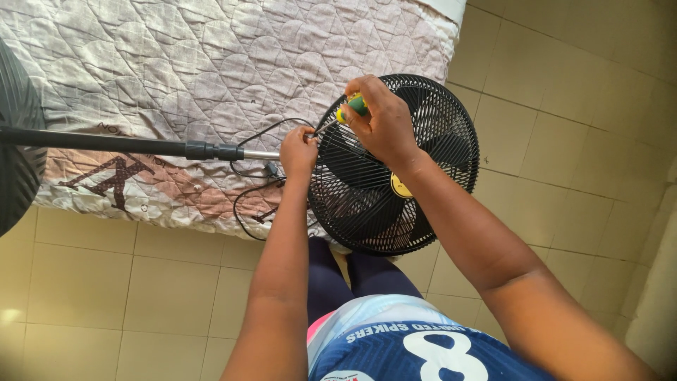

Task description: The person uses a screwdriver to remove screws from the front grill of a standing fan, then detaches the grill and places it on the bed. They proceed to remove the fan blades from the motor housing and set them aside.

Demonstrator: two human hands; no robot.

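Observation:
A black standing fan lies on its side, its round grille head (430,134) leaning off the edge of a quilted bed. My right hand (381,120) grips a screwdriver (350,109) with a green and yellow handle, its metal tip pointing left at the grille's rim. My left hand (298,150) pinches the rim of the grille right where the tip meets it, fingers closed on the edge. The fan's pole (134,145) runs left across the bed from the head.
The bed carries a pale quilted cover (211,56) with a brown pattern. A black power cord (254,190) loops beside the pole. The fan's dark round base (17,141) stands at the far left. Beige floor tiles (564,141) surround the bed.

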